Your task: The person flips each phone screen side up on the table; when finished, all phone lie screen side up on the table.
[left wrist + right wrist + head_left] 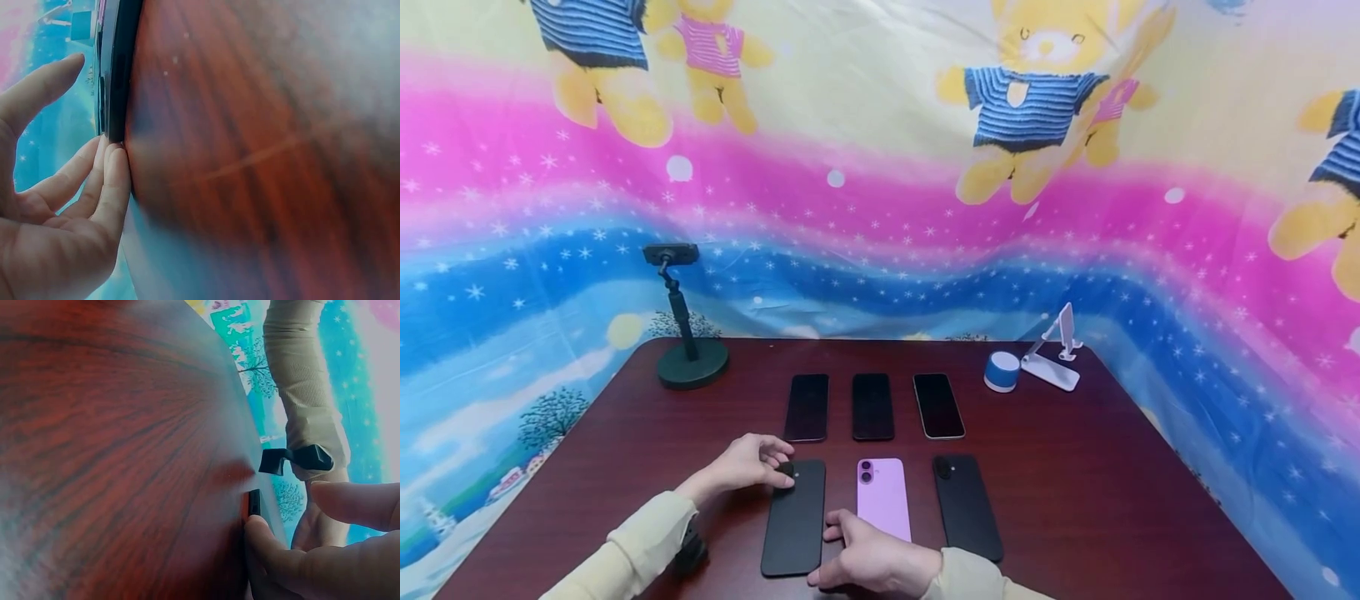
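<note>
A black phone (794,525) lies face down at the left of the front row, its camera bump upward. My left hand (752,462) is at its upper left corner, thumb over the camera end; in the left wrist view the fingertips (116,156) meet the phone's end, and the thumb is raised off it. At the lower right corner is my right hand (876,554), thumb by the bottom edge. The right wrist view has one fingertip (257,526) against the phone's edge, another finger held apart. A pink phone (883,496), partly hidden by the right hand, lies beside it.
Another black phone (967,508) lies face down at the right. Behind are three dark-screened phones, left (807,407), middle (872,407) and right (938,406). A dark green stand (692,363), a blue-and-white cylinder (1002,372) and a white folding stand (1051,372) are at the back.
</note>
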`<action>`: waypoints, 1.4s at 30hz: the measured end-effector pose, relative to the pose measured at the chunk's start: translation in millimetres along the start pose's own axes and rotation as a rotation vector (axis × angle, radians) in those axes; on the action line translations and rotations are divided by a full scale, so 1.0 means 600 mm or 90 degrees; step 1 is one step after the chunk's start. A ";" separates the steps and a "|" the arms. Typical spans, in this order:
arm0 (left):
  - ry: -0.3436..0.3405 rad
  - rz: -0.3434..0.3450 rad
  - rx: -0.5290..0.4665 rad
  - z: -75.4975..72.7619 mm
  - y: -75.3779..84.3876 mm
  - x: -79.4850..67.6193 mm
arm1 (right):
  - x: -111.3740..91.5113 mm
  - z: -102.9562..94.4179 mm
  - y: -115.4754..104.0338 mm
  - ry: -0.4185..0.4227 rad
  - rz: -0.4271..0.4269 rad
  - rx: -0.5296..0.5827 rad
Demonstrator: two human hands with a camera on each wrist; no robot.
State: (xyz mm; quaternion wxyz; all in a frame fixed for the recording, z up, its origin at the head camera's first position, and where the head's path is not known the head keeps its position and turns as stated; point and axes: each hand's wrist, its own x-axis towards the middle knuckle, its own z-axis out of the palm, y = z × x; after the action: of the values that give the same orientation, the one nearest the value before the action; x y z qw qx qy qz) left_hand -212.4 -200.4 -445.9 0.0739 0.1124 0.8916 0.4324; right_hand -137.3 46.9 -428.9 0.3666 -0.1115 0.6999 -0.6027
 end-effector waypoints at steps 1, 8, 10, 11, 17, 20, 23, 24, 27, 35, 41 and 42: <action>0.003 -0.003 0.002 0.001 0.000 0.000 | 0.000 0.000 0.000 -0.003 0.003 0.019; 0.019 -0.011 0.021 0.008 0.001 0.002 | 0.002 0.000 0.002 -0.016 0.022 0.063; 0.011 0.004 0.009 0.008 -0.001 0.002 | 0.002 -0.002 0.003 -0.016 0.023 0.053; -0.002 0.010 -0.010 0.007 -0.003 0.001 | 0.003 -0.003 0.003 -0.020 0.024 0.054; -0.074 0.026 -0.149 0.001 -0.015 -0.003 | 0.003 -0.003 0.003 -0.041 0.037 0.075; -0.084 0.025 -0.184 -0.001 -0.018 -0.004 | 0.003 0.000 0.002 -0.038 0.034 0.086; -0.089 0.020 -0.198 -0.002 -0.018 -0.005 | 0.003 0.003 0.002 -0.024 0.021 0.097; -0.093 0.016 -0.206 -0.002 -0.017 -0.005 | 0.003 0.004 0.002 -0.021 0.018 0.100; -0.094 0.016 -0.218 -0.003 -0.013 -0.007 | 0.002 0.005 0.002 -0.021 0.016 0.115; -0.074 0.017 -0.230 -0.004 -0.001 -0.018 | 0.007 0.011 -0.002 -0.015 0.011 0.097; -0.048 0.047 -0.185 -0.005 0.000 -0.022 | 0.010 0.011 -0.004 -0.020 0.035 0.063; -0.044 0.052 -0.173 -0.005 0.000 -0.023 | 0.011 0.011 -0.005 -0.017 0.036 0.054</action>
State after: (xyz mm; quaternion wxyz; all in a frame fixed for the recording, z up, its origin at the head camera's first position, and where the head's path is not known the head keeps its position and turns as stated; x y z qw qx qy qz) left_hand -199.8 -206.2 -443.5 0.1013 0.1525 0.8162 0.5480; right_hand -138.4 37.2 -428.8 0.3973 -0.0843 0.6718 -0.6195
